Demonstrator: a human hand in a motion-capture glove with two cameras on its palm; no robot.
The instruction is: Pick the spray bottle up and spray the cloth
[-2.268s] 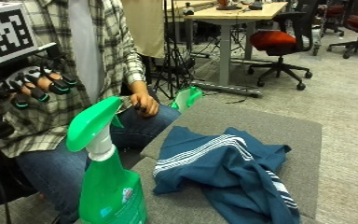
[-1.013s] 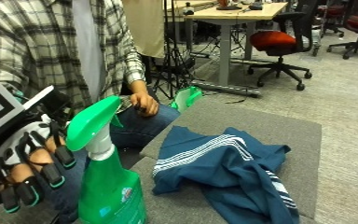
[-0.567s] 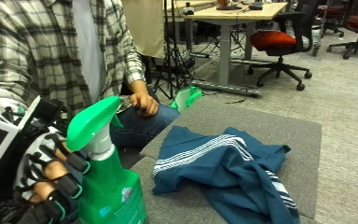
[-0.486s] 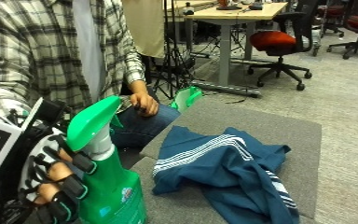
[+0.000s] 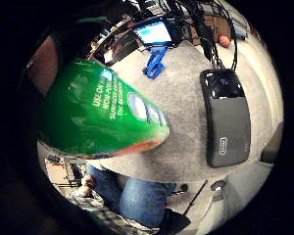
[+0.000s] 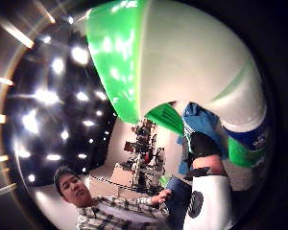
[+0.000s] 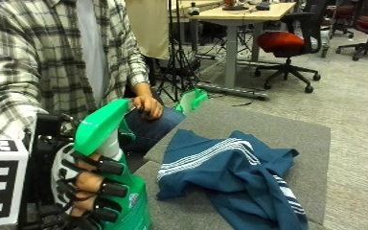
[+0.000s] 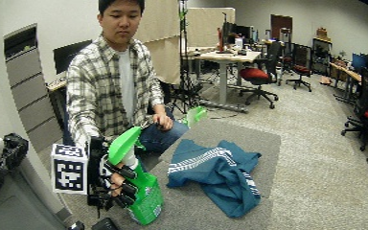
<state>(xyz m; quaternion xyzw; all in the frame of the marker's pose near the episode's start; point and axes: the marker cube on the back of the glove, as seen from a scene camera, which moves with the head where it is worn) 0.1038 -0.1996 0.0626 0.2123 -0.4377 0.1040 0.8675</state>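
The gloved right hand (image 7: 85,184) curls around the spray bottle (image 7: 117,191) neck, bottle seemingly not lifted; the cloth (image 7: 235,175) remains unsprayed.

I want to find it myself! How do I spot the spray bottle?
Look at the grey table in front of the person in the plaid shirt. At its near corner stands a green plastic spray bottle, gripped by the black-gloved right hand. The blue striped cloth beside it lies flat.
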